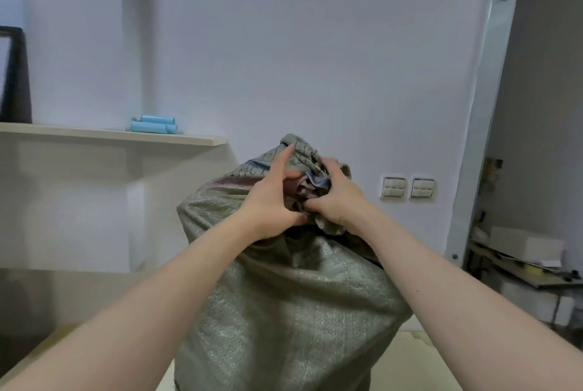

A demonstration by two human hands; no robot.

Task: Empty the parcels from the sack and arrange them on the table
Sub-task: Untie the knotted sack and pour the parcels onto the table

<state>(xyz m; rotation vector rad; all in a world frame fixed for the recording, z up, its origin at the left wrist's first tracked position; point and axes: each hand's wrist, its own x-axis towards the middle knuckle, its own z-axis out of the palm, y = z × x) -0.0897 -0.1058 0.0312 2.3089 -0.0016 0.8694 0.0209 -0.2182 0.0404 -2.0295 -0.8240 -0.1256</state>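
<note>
Two hands at work on one sack (284, 311), both at its gathered neck.

- Item 1, sack: grey-green woven fabric, bulging, upright at centre frame. Its base is on the pale desk (426, 359) along the lower edge. The neck is bunched at the top and the contents are hidden.
- Item 2, left hand (271, 201): fingers curled into the bunched fabric, index finger stretched up along it.
- Item 3, right hand (337, 201): fingers curled round the same bunch, just beside the left hand.
- Item 4, shelf (126, 136), left of frame: carries blue cylinders (154, 125) and a dark frame (15, 75) at the far left edge.
- Item 5, wall switches (407, 187): a pair, right of the sack's neck.
- Item 6, white box (525, 247): on a cluttered stand at the right edge.
</note>
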